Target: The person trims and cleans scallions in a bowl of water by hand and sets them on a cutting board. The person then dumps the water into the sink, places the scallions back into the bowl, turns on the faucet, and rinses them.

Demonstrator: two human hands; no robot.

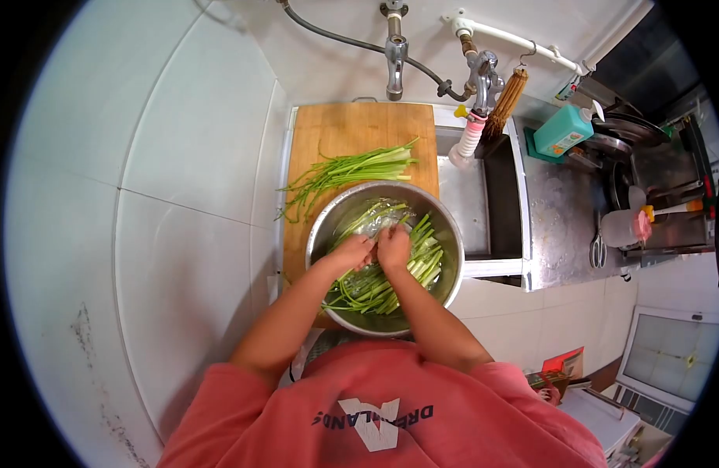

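Note:
Green stalks [418, 265] lie in water inside a large metal bowl [451, 288]. Both my hands are over the middle of the bowl, close together at the water. My left hand [355, 252] has its fingers curled inward near some stalks; what they hold is too small to make out. Beside it, my right hand [394, 248] is closed too, its fingertips partly hidden and whatever is in them unclear. Behind the bowl, a bunch of green stalks [367, 165] with thin leafy ends lies on a wooden board [359, 125].
Right of the board is a metal sink [462, 199] under a tap with a pink and white hose end [468, 140]. A second tap [396, 66] hangs above the board. Farther right are a teal bottle [564, 131], scissors [599, 251] and pans. A tiled wall stands at left.

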